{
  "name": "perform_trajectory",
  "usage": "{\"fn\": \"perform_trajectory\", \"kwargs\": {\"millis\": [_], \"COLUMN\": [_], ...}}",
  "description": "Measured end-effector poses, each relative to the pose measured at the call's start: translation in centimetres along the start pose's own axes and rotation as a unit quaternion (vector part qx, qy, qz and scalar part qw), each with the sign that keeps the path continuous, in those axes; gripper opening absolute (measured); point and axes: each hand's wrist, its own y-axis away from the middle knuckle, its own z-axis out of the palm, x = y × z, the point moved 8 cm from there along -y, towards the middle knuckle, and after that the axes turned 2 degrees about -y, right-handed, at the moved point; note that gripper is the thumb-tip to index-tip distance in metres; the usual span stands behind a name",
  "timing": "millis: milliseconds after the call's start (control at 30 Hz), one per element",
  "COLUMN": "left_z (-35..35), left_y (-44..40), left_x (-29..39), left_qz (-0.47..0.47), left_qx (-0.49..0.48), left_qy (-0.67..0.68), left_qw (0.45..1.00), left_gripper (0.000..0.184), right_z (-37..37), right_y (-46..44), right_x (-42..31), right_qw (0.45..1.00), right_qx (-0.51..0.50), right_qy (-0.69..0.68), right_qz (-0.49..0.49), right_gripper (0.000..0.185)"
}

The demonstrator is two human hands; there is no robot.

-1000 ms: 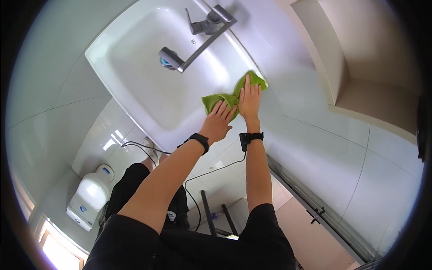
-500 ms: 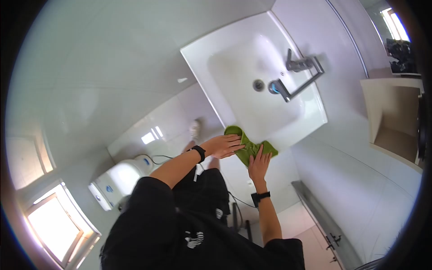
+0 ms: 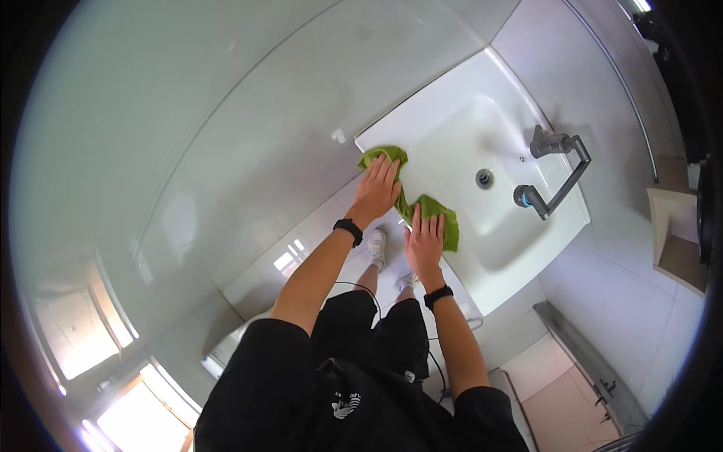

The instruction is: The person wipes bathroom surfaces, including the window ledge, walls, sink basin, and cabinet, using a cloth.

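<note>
A green cloth lies bunched along the front rim of the white sink, reaching to its left corner. My left hand presses on the cloth's far left end with its fingers laid over it. Flat on the cloth's right part, near the middle of the front rim, rests my right hand, fingers spread a little. The two hands are apart, and each wrist has a black band.
A grey angular faucet stands at the sink's back right, its spout over the basin by the drain. A tiled wall borders the sink's left side. A beige shelf is at the far right.
Both hands and the cloth have moved from the sink's right end along the front rim to its left part. The view has turned, and the sink shows farther right than in the middle frame.
</note>
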Motion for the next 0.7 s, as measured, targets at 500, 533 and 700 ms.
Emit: {"fn": "perform_trajectory", "kwargs": {"millis": [500, 533, 700], "left_z": [-0.8, -0.7, 0.5], "left_y": [-0.4, -0.4, 0.5], "left_x": [1.0, 1.0, 1.6], "left_qz": [0.022, 0.023, -0.002], "left_qx": [-0.005, -0.002, 0.013], "left_qy": [-0.076, -0.082, -0.062], "left_qw": [0.997, 0.996, 0.998], "left_gripper": [0.059, 0.060, 0.059], "right_z": [0.3, 0.3, 0.6], "right_y": [-2.9, -2.9, -2.5], "right_x": [-1.5, -1.6, -1.0], "right_qw": [0.994, 0.995, 0.996], "right_qx": [0.089, 0.084, 0.072], "right_qy": [0.003, 0.004, -0.007], "right_qz": [-0.057, -0.055, -0.043], "right_gripper": [0.059, 0.059, 0.062]}}
